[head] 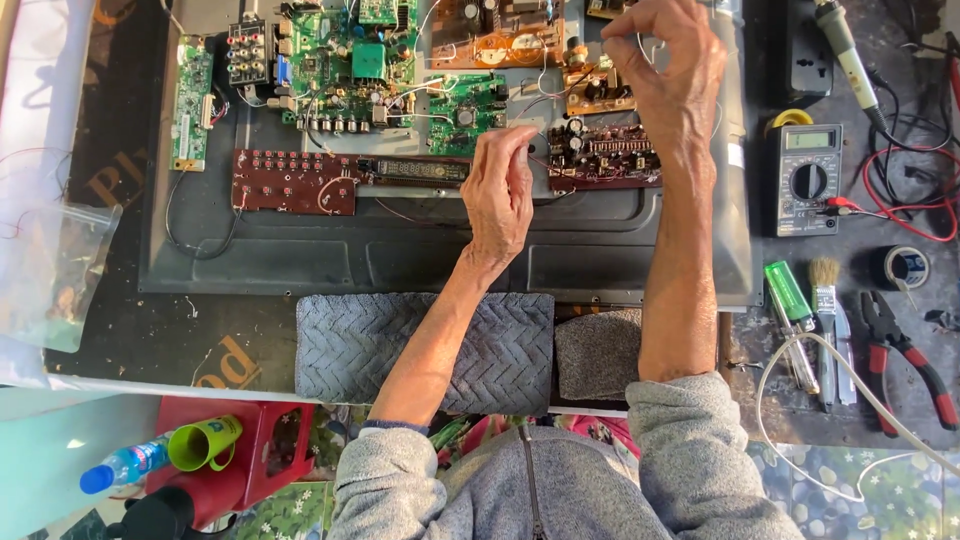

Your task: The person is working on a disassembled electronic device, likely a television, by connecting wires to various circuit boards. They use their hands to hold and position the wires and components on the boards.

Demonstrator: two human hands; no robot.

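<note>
Looking down past grey sleeves (560,480) to 2 bare forearms stretched over a cluttered bench. Nearest, down low on the left: a red stool (250,455) with a green cup (205,443) and a blue-capped plastic bottle (122,466) lying across it. Just beyond, 2 grey folded cloths (350,345) under the forearms, at the near edge of a big dark back panel (300,250). Off to the right at the same depth: a green-handled screwdriver (788,292), a small brush (825,290), red-handled pliers (905,350), a white cable (850,385) looping across.

Further in, left hand (500,195) curled, fingertips pinched narrow near the end of a long dark display strip (415,170), just beside the dark red circuit board (610,155); something thin may sit in the pinch, cannot tell what. Left of that, a red button board (290,182). Right of the panel, a grey multimeter (808,180) with red leads, and a roll of tape (900,265).

Farthest out, right hand (670,70) raised over the brown board (500,45), fingers bent close around a thin pale wire (650,45). Green main board (345,65) up top, a narrow green board (192,100) at far left, soldering iron (845,45) at far right.
</note>
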